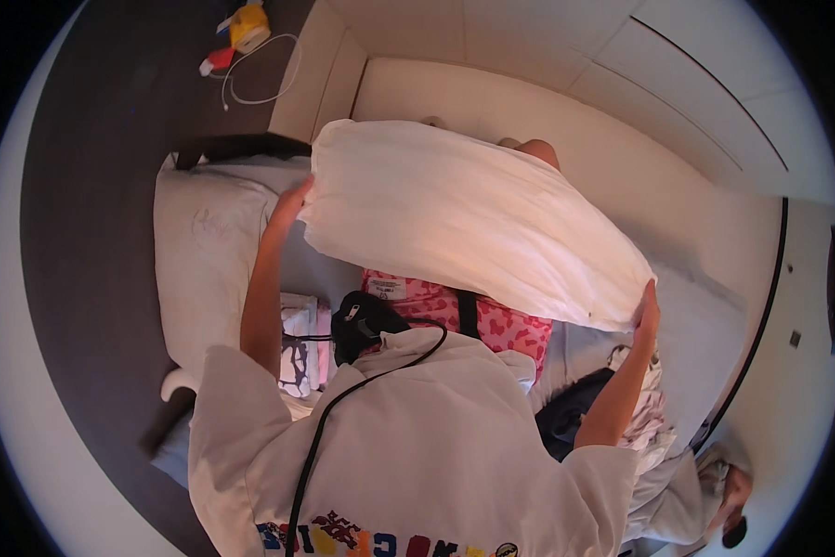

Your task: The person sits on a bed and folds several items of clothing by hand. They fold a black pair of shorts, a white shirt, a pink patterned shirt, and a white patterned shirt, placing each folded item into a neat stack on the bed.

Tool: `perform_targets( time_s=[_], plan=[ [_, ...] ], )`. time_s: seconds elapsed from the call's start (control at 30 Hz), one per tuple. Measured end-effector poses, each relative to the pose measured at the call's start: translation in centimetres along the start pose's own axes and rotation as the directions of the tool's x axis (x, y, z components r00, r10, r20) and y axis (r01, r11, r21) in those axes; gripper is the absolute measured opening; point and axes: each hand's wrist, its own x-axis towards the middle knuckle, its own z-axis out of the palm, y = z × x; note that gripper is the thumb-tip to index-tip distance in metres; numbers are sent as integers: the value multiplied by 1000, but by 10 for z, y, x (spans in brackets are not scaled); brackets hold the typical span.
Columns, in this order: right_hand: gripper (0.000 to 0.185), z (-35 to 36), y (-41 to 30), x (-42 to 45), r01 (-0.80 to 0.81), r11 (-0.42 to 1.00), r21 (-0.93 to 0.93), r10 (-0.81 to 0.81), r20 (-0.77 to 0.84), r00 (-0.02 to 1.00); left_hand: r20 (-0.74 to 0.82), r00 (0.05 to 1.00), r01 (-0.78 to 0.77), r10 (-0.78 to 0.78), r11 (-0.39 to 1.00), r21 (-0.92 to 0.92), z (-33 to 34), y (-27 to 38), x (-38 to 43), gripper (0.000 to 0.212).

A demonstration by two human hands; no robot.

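A wide piece of white cloth [459, 216] is stretched out in front of me above a bed. My left hand [304, 193] grips its left edge, with the fingers mostly hidden by the fabric. At the lower right corner, my right hand [647, 313] pinches the cloth. Partly beneath it, close to my chest, lies a pink bag [511, 327] with a red spotted pattern and a black strap. A small black zippered pouch [365, 319] rests against the bag. Folded clothes [302, 348] lie under my left forearm, and a dark garment [564, 411] is beside my right forearm.
A pale pillow [212, 216] is at the left of the bed. Crumpled light clothes [647, 411] lie at the right. On the dark surface at upper left are a yellow object [249, 29] and a white cable [295, 69]. A bare limb [539, 151] shows behind the cloth.
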Motion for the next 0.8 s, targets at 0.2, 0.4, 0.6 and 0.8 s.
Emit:
perform_targets(
  time_s=[0.2,0.4,0.6,0.8],
  plan=[
    [79,-8,-11,17,-18,983,-181,26,42,999,85,994,70,-67,997,-24,4,-35,-82,61],
    [76,-3,-12,15,85,987,-138,-84,13,996,10,1000,12,-11,996,-88,-10,-58,-72,51],
    [75,-16,-33,25,94,971,-222,-101,-21,995,-61,958,-271,280,954,126,-10,-14,-84,53],
    [75,-23,-6,56,132,937,-322,-192,-162,968,2,965,-179,263,651,737,19,6,-106,59]
  ],
)
